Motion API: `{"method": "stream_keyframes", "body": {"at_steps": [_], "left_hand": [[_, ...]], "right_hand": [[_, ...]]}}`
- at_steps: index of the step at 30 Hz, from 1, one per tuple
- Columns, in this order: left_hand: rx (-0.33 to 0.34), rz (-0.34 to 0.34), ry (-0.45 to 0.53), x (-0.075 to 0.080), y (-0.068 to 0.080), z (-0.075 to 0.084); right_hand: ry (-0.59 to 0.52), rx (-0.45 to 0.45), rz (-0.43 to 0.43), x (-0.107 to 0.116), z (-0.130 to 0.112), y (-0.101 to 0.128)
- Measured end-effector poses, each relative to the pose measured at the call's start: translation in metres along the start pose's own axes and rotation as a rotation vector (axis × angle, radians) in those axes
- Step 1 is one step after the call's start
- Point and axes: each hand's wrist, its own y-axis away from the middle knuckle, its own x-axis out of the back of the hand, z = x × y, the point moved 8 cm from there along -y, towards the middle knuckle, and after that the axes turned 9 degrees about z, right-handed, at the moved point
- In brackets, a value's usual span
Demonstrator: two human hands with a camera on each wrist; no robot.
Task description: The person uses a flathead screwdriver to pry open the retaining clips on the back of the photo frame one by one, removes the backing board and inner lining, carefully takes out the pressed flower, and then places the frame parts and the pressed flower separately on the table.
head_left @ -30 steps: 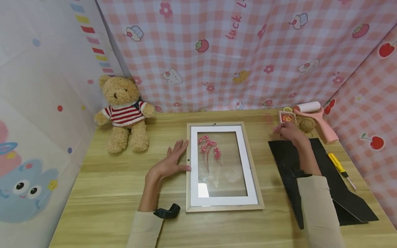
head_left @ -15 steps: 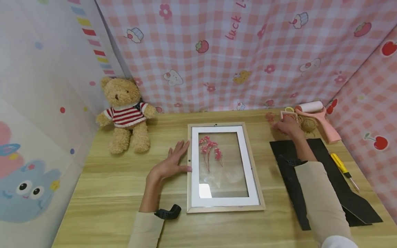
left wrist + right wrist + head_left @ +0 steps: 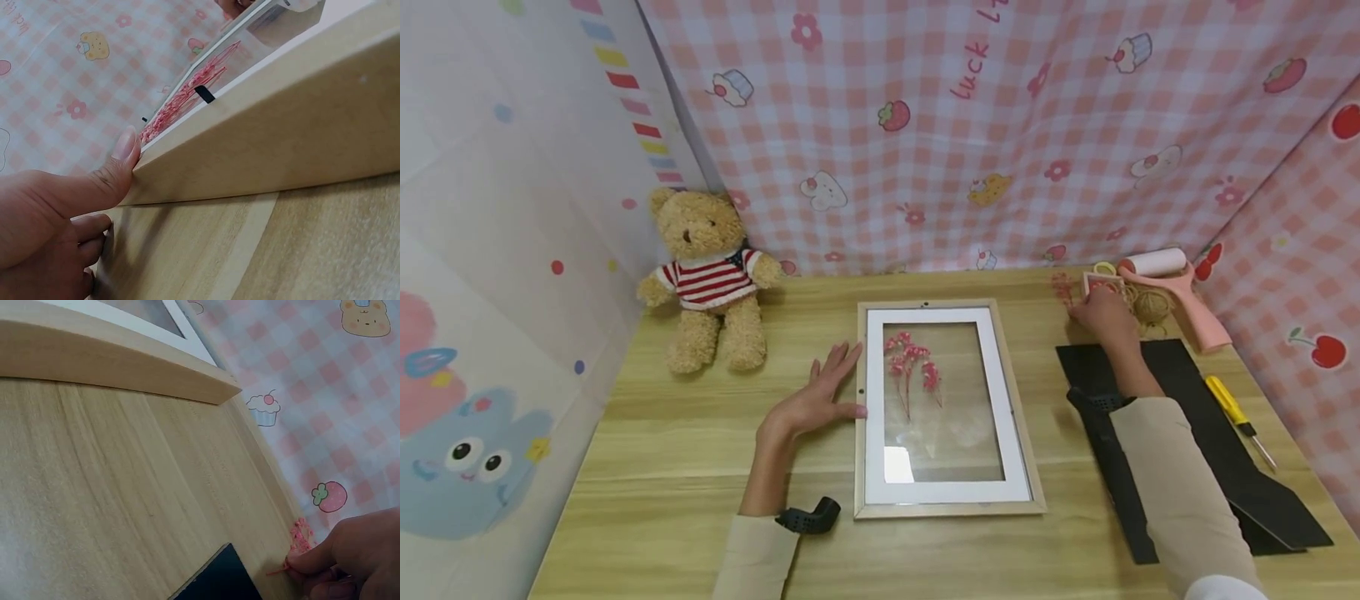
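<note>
One picture frame (image 3: 951,509) sits in the middle. One teddy bear (image 3: 711,279) is at the left. The right side has one yellow screwdriver (image 3: 1228,405), one pink roller (image 3: 1197,308), one ball of string (image 3: 1152,306) and one little box (image 3: 1086,284). Black boards (image 3: 1195,396) overlap there, and pink flowers (image 3: 931,375) bunch up, so I cannot count those.

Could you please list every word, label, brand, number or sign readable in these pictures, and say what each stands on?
"luck": in red letters on the pink-and-white checked fabric backdrop.
A second word beginning "l", on the same backdrop: cut off by the picture's edge, not fully readable.
No other lettering, label, brand or number can be made out.
</note>
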Motion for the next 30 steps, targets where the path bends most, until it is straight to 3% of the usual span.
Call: {"method": "stream_keyframes", "body": {"at_steps": [7,14,17,20,23,26,30], "left_hand": [[0.01,-0.001,-0.024,-0.001,-0.003,-0.006],[0.011,0.005,-0.009,-0.002,-0.005,-0.01],[0.013,0.006,0.008,-0.004,-0.006,-0.017],[0.015,0.005,0.024,-0.006,-0.005,-0.022],[0.022,0.001,0.013,-0.003,-0.003,-0.016],[0.019,-0.001,-0.009,-0.002,-0.003,-0.012],[0.008,0.004,-0.005,-0.004,-0.008,-0.023]], "right_hand": [[0.001,-0.008,0.053,0.0,0.008,-0.003],[-0.008,-0.081,-0.024,-0.024,0.048,-0.024],[-0.043,-0.048,0.043,-0.022,0.047,-0.02],[-0.113,0.052,0.087,-0.005,0.007,0.015],[-0.23,0.165,0.099,0.013,-0.048,0.064],[-0.312,0.187,0.066,0.023,-0.086,0.107],[-0.411,0.171,0.024,0.027,-0.11,0.138]]}}
